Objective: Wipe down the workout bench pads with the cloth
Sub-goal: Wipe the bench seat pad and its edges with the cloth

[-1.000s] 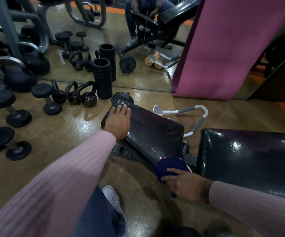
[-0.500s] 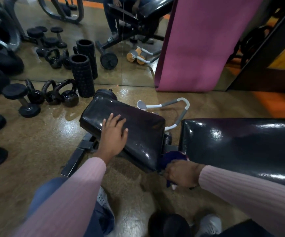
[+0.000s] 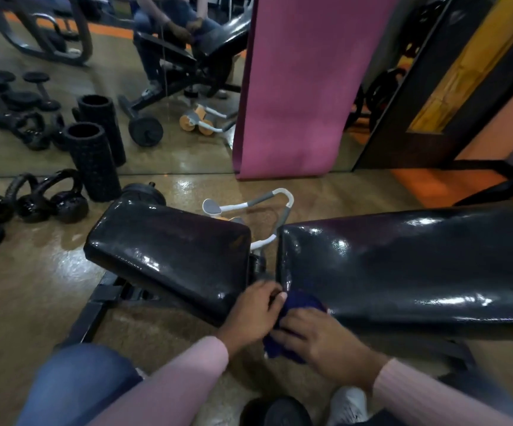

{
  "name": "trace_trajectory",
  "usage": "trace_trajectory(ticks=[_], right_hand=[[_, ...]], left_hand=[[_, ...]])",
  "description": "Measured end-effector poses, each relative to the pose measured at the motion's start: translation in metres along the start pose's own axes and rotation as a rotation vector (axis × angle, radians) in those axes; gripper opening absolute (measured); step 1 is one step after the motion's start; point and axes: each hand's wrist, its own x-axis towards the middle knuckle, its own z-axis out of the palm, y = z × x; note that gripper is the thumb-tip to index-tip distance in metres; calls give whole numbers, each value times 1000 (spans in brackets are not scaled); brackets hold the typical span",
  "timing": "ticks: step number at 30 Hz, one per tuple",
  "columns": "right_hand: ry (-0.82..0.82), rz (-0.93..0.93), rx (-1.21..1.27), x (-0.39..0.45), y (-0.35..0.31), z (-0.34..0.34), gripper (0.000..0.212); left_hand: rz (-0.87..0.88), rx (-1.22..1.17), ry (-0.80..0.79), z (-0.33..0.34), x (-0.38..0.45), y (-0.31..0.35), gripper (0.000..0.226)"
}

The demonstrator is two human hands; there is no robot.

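Both hands grip the soft, limp blue cloth (image 3: 298, 305) at six o'clock: left hand (image 3: 253, 312) pinching its edge, right hand (image 3: 319, 342) clutching the bunch, beside the slick back pad (image 3: 402, 265).

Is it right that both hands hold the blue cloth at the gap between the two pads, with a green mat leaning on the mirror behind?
Not quite: the mat is pink, not green, as the head view shows. The rest holds: left hand and right hand hold the blue cloth at the gap between the seat pad and back pad.
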Motion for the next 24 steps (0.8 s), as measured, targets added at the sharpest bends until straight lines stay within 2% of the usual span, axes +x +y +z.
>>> trace_trajectory(ticks=[1,3,5,7,9,11,13,15,17,18,20,22,24], right_hand=[[60,53,22,-2,-13,6,25],[231,305,216,-5,-37,13,26],[397,566,460,-5,-56,13,30],[513,712,575,-8,-68,18,31],[577,772,654,-11,-73,21,33],[604,784,790,-16,-77,22,32],[666,880,990,-23,-80,22,35],[780,1099,1173,-33,-79,23,39],[837,1330,1435,-45,-76,22,34],[785,1395,1639,-51,-76,20,35],[578,1409,1925,-63,-80,13,41],[482,1425,2000,-73,-84,9,38],[495,1542,1940,-81,-83,11,33]], left_hand=[[-180,-112,-63,3,0,8,38],[-466,-350,-201,3,-3,20,53],[-629,-588,-261,-4,-9,27,57],[-712,-697,-333,-10,-15,27,53],[-732,-758,-418,-9,-23,30,38],[-683,-763,-406,-3,-27,33,18],[-639,-748,-314,1,-29,34,28],[-597,-761,-270,5,-34,34,38],[-541,-771,-276,7,-41,39,40],[-519,-782,-289,9,-46,41,40],[-486,-779,-322,16,-55,46,42],[-474,-755,-353,28,-64,44,41],[-490,-742,-370,43,-73,36,42]])
